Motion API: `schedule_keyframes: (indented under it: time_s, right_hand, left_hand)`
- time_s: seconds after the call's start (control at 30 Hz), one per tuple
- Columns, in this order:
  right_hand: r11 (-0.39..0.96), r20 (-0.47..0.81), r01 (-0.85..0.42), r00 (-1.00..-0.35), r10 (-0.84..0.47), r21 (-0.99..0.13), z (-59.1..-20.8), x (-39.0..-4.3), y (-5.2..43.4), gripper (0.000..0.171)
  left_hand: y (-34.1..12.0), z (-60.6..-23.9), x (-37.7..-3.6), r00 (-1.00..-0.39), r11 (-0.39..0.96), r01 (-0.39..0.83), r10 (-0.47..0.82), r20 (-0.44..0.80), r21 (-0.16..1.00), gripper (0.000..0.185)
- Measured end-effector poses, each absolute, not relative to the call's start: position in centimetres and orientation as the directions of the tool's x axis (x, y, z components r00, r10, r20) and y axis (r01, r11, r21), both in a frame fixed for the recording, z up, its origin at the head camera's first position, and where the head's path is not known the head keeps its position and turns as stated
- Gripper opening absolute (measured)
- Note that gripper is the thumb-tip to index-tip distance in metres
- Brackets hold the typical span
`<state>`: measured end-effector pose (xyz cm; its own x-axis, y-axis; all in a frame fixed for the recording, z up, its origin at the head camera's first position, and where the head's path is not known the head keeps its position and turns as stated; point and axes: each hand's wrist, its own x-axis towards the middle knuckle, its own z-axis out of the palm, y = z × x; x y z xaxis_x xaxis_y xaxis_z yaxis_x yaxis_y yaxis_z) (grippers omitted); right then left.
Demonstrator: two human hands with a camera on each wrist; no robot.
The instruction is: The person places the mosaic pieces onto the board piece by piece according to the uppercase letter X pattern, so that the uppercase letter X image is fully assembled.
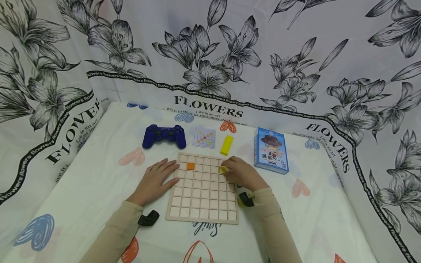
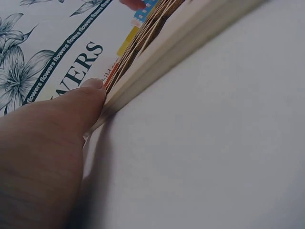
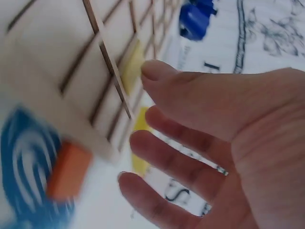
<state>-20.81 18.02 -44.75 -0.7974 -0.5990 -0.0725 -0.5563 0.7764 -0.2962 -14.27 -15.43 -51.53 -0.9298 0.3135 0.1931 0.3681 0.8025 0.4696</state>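
Yellow tile (image 1: pixel 223 169): small square piece sitting at the right edge of the grid board, second row from the far side; the right hand's fingertips rest on it.
Grid board (image 1: pixel 202 208): pale wooden tray of square cells, lying flat at the middle of the counter (image 1: pixel 329 223); one orange tile (image 1: pixel 190 166) sits in the second row, second column from the left.
Handling, tile: judged light, rigid and smooth; likely best pinched by two opposite edges, since it sits low between the cell ribs and a flat press would only slide it.
Handling, board: judged stiff and light; it could skate on the cloth unless steadied at an edge.
Right hand (image 1: pixel 241 173): at 3 o'clock of the board, fingers bent over the yellow tile; the head view suggests a pinch, while the right wrist view shows fingers fairly spread, so a firm grip cannot be confirmed.
Left hand (image 1: pixel 154 180): released, flat on the counter at 9 o'clock, fingertips touching the board's left edge; the left wrist view shows the thumb against the rim.
Pattern card (image 1: pixel 204 137): at 12 o'clock, just beyond the board.
Yellow block (image 1: pixel 226 145): at 1 o'clock, beside the card.
Blue game controller (image 1: pixel 163 135): at 11 o'clock.
Blue card box (image 1: pixel 271 149): at 2 o'clock, lying flat.
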Motion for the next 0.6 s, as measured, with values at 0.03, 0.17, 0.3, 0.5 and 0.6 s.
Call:
schedule_keyframes:
  time_s: [0.03, 0.17, 0.3, 0.5, 0.6]
  right_hand:
    - [0.79, -0.08, -0.537, -0.81, -0.581, -0.297, -44.4, -20.6, 18.4, 0.034]
    - [0.867, -0.133, -0.426, -0.873, -0.468, -0.258, -43.3, -19.1, 21.1, 0.036]
    - [0.929, -0.213, -0.289, -0.917, -0.338, -0.231, -42.7, -17.0, 24.8, 0.037]
    - [0.956, -0.323, -0.104, -0.927, -0.192, -0.273, -43.4, -14.6, 29.4, 0.032]
    - [0.949, -0.33, -0.062, -0.929, -0.168, -0.308, -44.2, -13.9, 30.6, 0.029]
  left_hand:
    - [-15.4, -51.5, -14.3, -0.93, 0.803, 0.368, 0.314, 0.191, 0.47, 0.057]
    - [-15.3, -51.5, -14.3, -0.93, 0.798, 0.368, 0.314, 0.191, 0.477, 0.057]
    - [-15.3, -51.7, -14.4, -0.93, 0.805, 0.366, 0.316, 0.185, 0.467, 0.057]
    - [-15.3, -51.4, -14.1, -0.926, 0.8, 0.377, 0.332, 0.18, 0.467, 0.056]
    - [-15.2, -51.3, -13.7, -0.919, 0.791, 0.393, 0.359, 0.166, 0.468, 0.058]
